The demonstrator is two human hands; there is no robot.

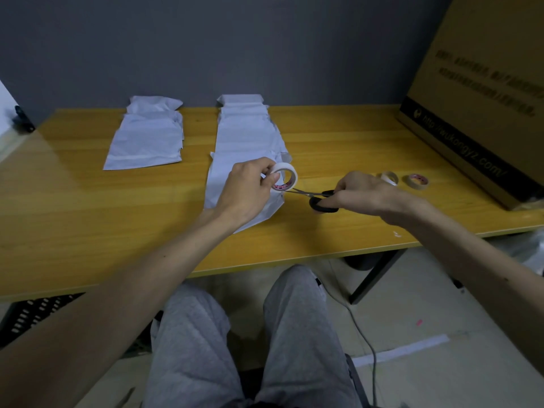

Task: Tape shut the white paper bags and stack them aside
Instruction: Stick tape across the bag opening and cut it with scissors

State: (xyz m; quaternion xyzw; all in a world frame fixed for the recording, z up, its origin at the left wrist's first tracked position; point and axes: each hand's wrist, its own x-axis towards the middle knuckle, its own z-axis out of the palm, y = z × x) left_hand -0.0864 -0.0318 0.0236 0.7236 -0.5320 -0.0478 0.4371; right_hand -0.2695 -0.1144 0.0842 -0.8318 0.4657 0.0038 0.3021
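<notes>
**Tape roll and scissors meet over the white bags**

Grey-trousered knees [244, 334] sit closest to the lens, tucked under the near edge of the yellow table [73, 219]. Largest on the table is a brown cardboard box [482, 92] filling the far right corner. Next come the white paper bags: one overlapping row [247, 131] runs from the far edge toward the middle, its nearest bag lying under the left hand, and a second pile [147, 139] lies to its left, well apart from it.

Both bare forearms reach in from the near edge. The left hand [244, 192] is closed around a white tape roll [284, 179], held upright just above the nearest bag, fingers curled round its rim. The right hand [359, 192] grips black-handled scissors [318, 198], fingers through the loops; the blades point left and reach the bottom of the roll, only slightly parted.

Two spare tape rolls [417, 181] rest beyond the right hand, near the box.
</notes>
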